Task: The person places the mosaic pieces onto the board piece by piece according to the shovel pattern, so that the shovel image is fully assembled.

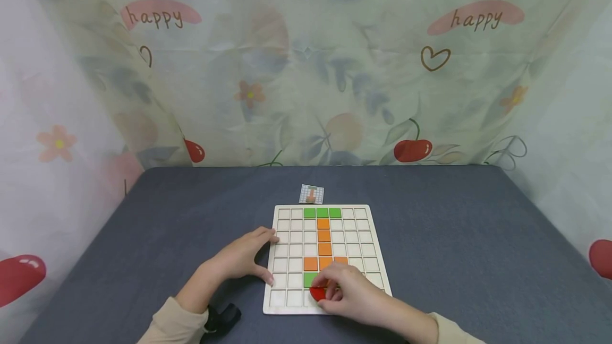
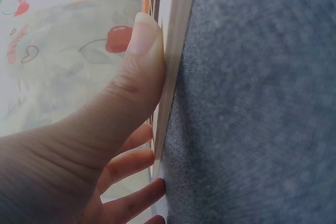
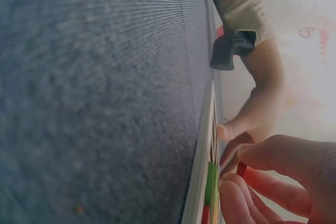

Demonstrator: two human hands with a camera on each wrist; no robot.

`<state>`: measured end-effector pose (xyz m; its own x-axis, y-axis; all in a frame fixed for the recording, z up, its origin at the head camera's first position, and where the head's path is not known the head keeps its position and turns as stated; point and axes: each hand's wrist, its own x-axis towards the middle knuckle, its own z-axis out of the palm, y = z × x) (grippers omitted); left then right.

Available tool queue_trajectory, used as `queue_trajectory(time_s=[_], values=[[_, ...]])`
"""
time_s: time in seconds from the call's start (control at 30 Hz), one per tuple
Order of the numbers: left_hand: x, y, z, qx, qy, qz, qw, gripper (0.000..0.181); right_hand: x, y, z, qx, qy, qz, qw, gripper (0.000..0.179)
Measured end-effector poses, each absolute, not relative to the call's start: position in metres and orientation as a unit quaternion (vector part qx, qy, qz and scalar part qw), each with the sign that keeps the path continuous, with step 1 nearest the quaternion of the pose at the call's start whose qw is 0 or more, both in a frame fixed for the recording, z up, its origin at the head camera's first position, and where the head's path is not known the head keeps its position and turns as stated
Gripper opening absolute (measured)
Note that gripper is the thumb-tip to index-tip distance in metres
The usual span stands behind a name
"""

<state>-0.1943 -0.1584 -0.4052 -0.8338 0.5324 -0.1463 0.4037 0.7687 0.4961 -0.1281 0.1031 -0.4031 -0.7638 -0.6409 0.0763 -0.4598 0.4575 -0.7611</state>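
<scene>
A white grid board point(image 1: 280, 309) lies on the table, with green tiles point(image 1: 322, 213) along its top row and orange tiles point(image 1: 324, 235) in a column below. More orange tiles cross lower down, above a green tile point(image 1: 310, 280). My left hand point(image 1: 241, 256) rests at the board's left edge, thumb and fingers spread and touching the rim. Over the lower rows, my right hand point(image 1: 351, 291) pinches a small red piece point(image 1: 317, 294) between thumb and fingers. The right wrist view shows this red piece point(image 3: 241, 170) edge-on; the hand hides some of the lower squares.
Behind the board lies a small card point(image 1: 311, 194) printed with a grid pattern. A dark grey cloth point(image 1: 444, 227) covers the table. A patterned curtain point(image 1: 306, 94) hangs behind it. A black device point(image 1: 223, 320) is strapped at the left wrist.
</scene>
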Motion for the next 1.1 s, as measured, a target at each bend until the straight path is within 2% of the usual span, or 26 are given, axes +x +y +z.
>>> queue_trajectory(time_s=[0.4, 0.83, 1.1], values=[[-0.193, -0.158, -0.403, 0.25, 0.93, 0.23, 0.141, 0.084, -0.128, 0.091, -0.402, -0.345, 0.89, -0.294, 0.061, 0.015], [-0.195, -0.158, -0.405, 0.258, 0.929, 0.228, 0.136, 0.083, -0.129, 0.087, -0.402, -0.33, 0.913, -0.236, 0.049, 0.017], [-0.195, -0.159, -0.406, 0.255, 0.93, 0.228, 0.137, 0.084, -0.13, 0.086, -0.4, -0.324, 0.914, -0.235, 0.067, 0.019]])
